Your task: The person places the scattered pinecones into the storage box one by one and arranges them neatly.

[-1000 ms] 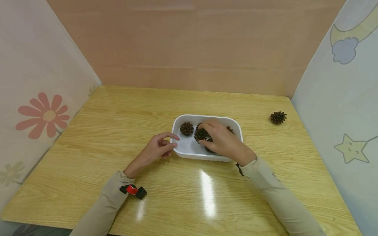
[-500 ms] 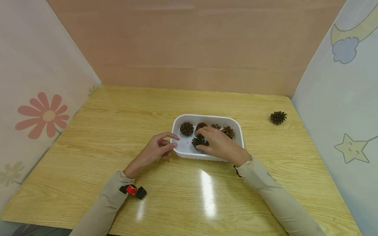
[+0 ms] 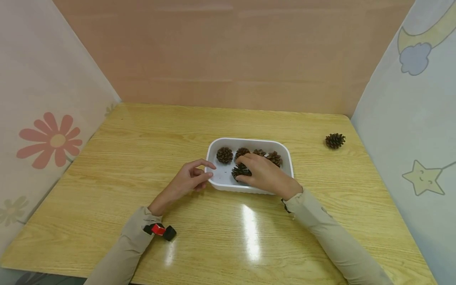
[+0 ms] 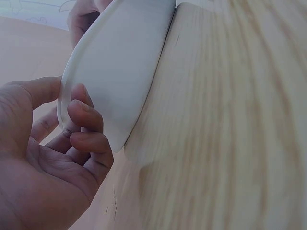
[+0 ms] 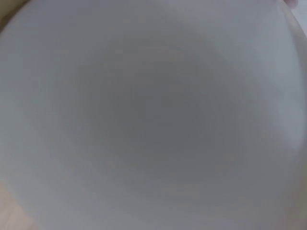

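Note:
A white plastic box (image 3: 228, 186) stands on the table and contains several brown pine cones. At its left end my left hand (image 3: 192, 176) holds the rim; in the left wrist view the fingers of that hand (image 4: 57, 139) curl at the wall. My right hand (image 3: 263, 172) reaches over the front rim and grips a dark pine cone (image 3: 239, 171) near the box floor. Behind it lie other pine cones: one at the left (image 3: 225, 155) and one at the right (image 3: 274, 158). The box wall (image 5: 153, 115) fills the right wrist view, which hides the fingers there.
One more pine cone (image 3: 335, 141) lies on the wooden table (image 3: 156, 134) at the far right. An orange-tan panel (image 3: 228, 59) rises behind the table, with printed pale panels on both sides.
My right hand has moved slightly left and toward the front of the box with the pine cone, uncovering cones at the back. My left hand has stayed at the rim.

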The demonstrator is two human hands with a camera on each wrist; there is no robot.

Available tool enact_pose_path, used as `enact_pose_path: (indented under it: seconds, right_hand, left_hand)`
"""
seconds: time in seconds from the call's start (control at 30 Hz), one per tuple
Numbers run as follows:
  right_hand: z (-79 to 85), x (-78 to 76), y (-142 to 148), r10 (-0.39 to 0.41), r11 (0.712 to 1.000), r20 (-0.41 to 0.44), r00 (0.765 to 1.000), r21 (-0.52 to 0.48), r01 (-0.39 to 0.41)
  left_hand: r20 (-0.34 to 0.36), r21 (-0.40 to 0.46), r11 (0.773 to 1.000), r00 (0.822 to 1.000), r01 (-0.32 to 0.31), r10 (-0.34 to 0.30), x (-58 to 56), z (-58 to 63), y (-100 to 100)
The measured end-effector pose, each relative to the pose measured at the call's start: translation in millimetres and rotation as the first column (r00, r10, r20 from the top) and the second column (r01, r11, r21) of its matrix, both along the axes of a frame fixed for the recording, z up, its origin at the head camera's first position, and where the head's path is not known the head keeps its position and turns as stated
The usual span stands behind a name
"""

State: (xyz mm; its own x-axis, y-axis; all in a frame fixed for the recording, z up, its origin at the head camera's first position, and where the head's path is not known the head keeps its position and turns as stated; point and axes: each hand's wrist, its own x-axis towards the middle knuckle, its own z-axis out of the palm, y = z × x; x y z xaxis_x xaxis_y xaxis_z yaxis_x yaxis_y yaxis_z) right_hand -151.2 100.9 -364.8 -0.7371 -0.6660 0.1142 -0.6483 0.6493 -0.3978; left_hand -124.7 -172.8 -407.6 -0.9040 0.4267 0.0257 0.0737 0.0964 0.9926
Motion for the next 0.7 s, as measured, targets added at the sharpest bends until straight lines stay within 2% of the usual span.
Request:
enact_pose_path:
  seconds: [0.2,0.5,0.7]
  right_hand:
    - [6.9,0.0,2.5,-0.013,1.000,0.012,1.000,0.015,0.013]
    - [12.2,-2.4,8.1,-0.009,1.000,-0.018,1.000,0.005,0.009]
    - [17.1,-7.2,13.0,0.006,0.999,-0.041,0.999,-0.033,-0.007]
  left_hand:
    - [-0.003,-0.001,1.000,1.000,0.000,0.000,0.7,0.8,0.3]
    - [-0.009,-0.006,1.000,1.000,-0.003,0.003,1.5,-0.2,0.4]
    - [-0.015,-0.002,1.000,1.000,0.001,-0.001,0.7,-0.1,-0.7]
